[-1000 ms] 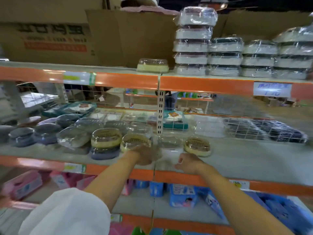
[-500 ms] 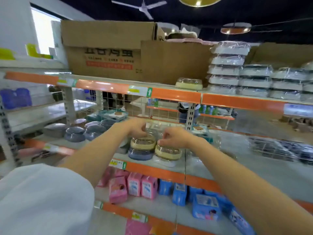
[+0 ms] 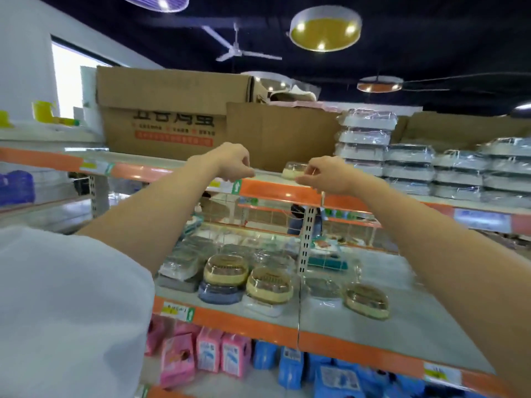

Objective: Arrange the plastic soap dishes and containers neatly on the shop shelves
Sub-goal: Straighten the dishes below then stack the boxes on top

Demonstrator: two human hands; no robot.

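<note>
Left hand point(image 3: 230, 162) and right hand point(image 3: 327, 175) raised at front edge of top shelf point(image 3: 275, 191), fingers curled, tips pinched; whether they hold anything (clear wrap?) cannot tell. Cream soap dish point(image 3: 293, 171) sits alone near front edge, just behind and between hands, long axis along edge; right hand nearer. Wrapped container stacks point(image 3: 408, 162) toward right end.

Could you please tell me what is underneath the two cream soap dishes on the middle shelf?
One cream dish sits on a blue dish, the other cream dish on a white dish. Their contents are hidden.
</note>
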